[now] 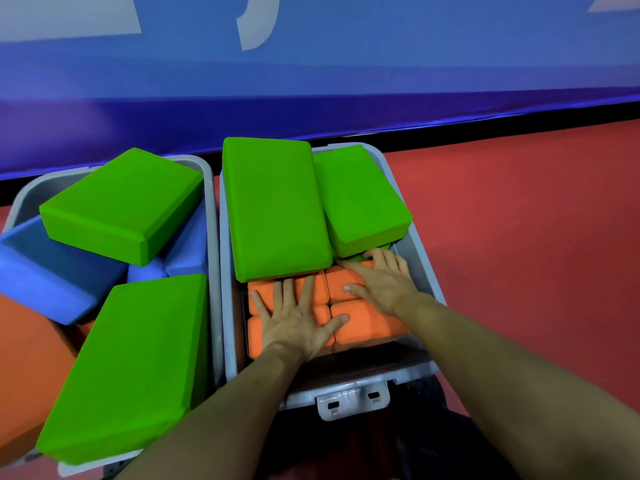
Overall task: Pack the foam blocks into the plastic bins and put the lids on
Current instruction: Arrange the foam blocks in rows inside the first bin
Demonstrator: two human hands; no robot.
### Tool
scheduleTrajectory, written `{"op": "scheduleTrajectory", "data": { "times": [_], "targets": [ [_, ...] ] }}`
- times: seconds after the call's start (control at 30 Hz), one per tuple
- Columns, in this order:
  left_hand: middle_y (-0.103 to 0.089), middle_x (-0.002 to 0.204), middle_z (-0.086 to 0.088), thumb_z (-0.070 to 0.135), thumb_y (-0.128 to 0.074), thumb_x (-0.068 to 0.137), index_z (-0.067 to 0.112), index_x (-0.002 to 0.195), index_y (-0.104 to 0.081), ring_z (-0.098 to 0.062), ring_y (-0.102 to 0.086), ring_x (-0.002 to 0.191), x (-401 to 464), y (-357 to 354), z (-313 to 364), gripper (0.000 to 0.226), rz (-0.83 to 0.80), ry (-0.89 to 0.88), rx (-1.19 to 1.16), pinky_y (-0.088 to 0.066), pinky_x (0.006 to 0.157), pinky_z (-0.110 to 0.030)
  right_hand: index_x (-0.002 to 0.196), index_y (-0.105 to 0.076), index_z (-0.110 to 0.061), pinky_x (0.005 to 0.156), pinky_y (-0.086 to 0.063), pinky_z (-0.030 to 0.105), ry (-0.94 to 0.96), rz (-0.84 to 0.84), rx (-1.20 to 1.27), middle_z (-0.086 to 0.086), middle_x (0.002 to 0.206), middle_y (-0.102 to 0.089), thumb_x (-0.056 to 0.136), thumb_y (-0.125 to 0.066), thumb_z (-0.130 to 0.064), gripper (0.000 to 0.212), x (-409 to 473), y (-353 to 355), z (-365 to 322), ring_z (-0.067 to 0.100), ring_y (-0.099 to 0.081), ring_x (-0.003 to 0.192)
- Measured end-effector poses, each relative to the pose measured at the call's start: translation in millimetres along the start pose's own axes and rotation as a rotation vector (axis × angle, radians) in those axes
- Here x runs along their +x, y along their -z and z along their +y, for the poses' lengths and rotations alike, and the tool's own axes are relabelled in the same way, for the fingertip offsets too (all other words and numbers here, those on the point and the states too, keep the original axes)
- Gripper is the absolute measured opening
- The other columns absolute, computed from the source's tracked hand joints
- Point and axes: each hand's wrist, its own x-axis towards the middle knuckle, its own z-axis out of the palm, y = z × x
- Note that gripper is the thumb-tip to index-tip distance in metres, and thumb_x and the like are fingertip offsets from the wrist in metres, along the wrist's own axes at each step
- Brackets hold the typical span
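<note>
Two grey plastic bins stand side by side on the floor. In the right bin (pixel 420 258), several orange foam blocks (pixel 367 318) lie flat at the near end, and two green blocks (pixel 277 209) (pixel 360 199) rest tilted on top at the far end. My left hand (pixel 298 317) lies flat on the orange blocks with its fingers spread. My right hand (pixel 381 282) presses on the orange blocks at the right, its fingertips under the edge of the smaller green block. The left bin (pixel 213 209) holds green blocks (pixel 121 206) (pixel 138 362), blue blocks (pixel 59 268) and an orange one (pixel 24 358), piled loosely.
A grey latch (pixel 353 398) sticks out from the right bin's near rim. The red floor (pixel 519 237) stretches to the right of the bins. A blue padded wall (pixel 311 81) with white markings rises just behind them. No lid is in view.
</note>
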Motion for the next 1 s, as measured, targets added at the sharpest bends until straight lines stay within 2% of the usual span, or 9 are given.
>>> {"op": "scheduleTrajectory", "data": {
  "times": [0.1, 0.2, 0.3, 0.43, 0.57, 0.7, 0.87, 0.93, 1.0],
  "targets": [
    [-0.001, 0.167, -0.005, 0.093, -0.022, 0.079, 0.028, 0.160, 0.009, -0.028, 0.006, 0.155, -12, 8, -1, 0.108, -0.060, -0.046, 0.016, 0.008, 0.120, -0.061, 0.155, -0.020, -0.049, 0.119, -0.017, 0.042, -0.022, -0.078, 0.033, 0.007, 0.150, -0.028, 0.099, -0.041, -0.060, 0.060, -8, 0, -3, 0.027, -0.024, 0.141],
    [-0.007, 0.167, -0.004, 0.092, -0.026, 0.079, 0.023, 0.161, 0.001, -0.026, -0.001, 0.155, -22, 25, -2, 0.111, -0.084, -0.076, -0.001, -0.002, 0.124, -0.054, 0.157, -0.024, -0.039, 0.120, -0.025, 0.045, -0.001, -0.161, 0.126, 0.013, 0.158, -0.028, 0.101, -0.047, -0.050, 0.061, -16, 12, -2, 0.032, -0.026, 0.146],
    [0.005, 0.169, -0.001, 0.088, -0.034, 0.082, 0.023, 0.161, 0.004, -0.022, 0.008, 0.156, -38, 45, -8, 0.110, -0.157, -0.125, 0.012, 0.001, 0.125, -0.051, 0.158, -0.027, -0.031, 0.117, -0.033, 0.044, -0.024, -0.181, 0.173, 0.016, 0.156, -0.038, 0.102, -0.047, -0.046, 0.061, -32, 42, -16, 0.033, -0.037, 0.143],
    [0.014, 0.169, 0.001, 0.084, -0.038, 0.085, 0.023, 0.161, 0.005, -0.020, 0.013, 0.155, -68, 67, -18, 0.107, -0.179, -0.167, 0.060, 0.002, 0.125, -0.052, 0.158, -0.029, -0.021, 0.117, -0.031, 0.039, -0.022, -0.092, 0.296, 0.019, 0.156, -0.039, 0.102, -0.049, -0.044, 0.063, -76, 85, -55, 0.032, -0.039, 0.143],
    [0.000, 0.170, -0.001, 0.084, -0.040, 0.084, 0.021, 0.162, -0.003, -0.021, 0.000, 0.156, -90, 88, -21, 0.107, -0.093, -0.196, 0.021, -0.007, 0.124, -0.053, 0.156, -0.033, -0.019, 0.119, -0.026, 0.034, -0.020, 0.060, 0.462, 0.015, 0.156, -0.040, 0.101, -0.053, -0.042, 0.062, -124, 108, -85, 0.027, -0.036, 0.145],
    [-0.030, 0.159, -0.011, 0.076, -0.048, 0.087, 0.012, 0.157, -0.025, -0.030, -0.030, 0.146, -97, 106, -25, 0.097, 0.081, -0.197, -0.152, -0.026, 0.120, -0.044, 0.159, -0.025, -0.023, 0.122, -0.023, 0.039, -0.030, -0.007, 0.396, 0.014, 0.162, -0.030, 0.099, -0.050, -0.052, 0.070, -137, 109, -86, 0.028, -0.028, 0.149],
    [-0.029, 0.155, -0.018, 0.059, -0.067, 0.087, 0.005, 0.155, -0.024, -0.036, -0.033, 0.143, -77, 109, -47, 0.097, 0.196, -0.005, -0.428, -0.027, 0.119, -0.038, 0.160, -0.017, -0.027, 0.122, -0.023, 0.045, -0.043, -0.030, 0.291, 0.010, 0.165, -0.022, 0.097, -0.048, -0.059, 0.077, -117, 119, -76, 0.030, -0.023, 0.151],
    [-0.031, 0.152, -0.022, 0.052, -0.073, 0.085, 0.003, 0.154, -0.023, -0.037, -0.034, 0.142, -63, 109, -54, 0.099, 0.200, 0.088, -0.585, -0.028, 0.118, -0.038, 0.160, -0.012, -0.031, 0.121, -0.024, 0.048, -0.058, -0.082, 0.272, 0.010, 0.166, -0.019, 0.096, -0.045, -0.063, 0.079, -110, 115, -71, 0.030, -0.021, 0.152],
    [-0.041, 0.148, -0.025, 0.060, -0.077, 0.075, 0.002, 0.151, -0.026, -0.039, -0.043, 0.137, -41, 103, -59, 0.109, 0.108, 0.190, -0.773, -0.037, 0.115, -0.044, 0.160, -0.010, -0.033, 0.121, -0.024, 0.049, -0.073, -0.114, 0.269, 0.009, 0.167, -0.017, 0.096, -0.044, -0.064, 0.080, -103, 112, -68, 0.030, -0.020, 0.152]
  ]
}}
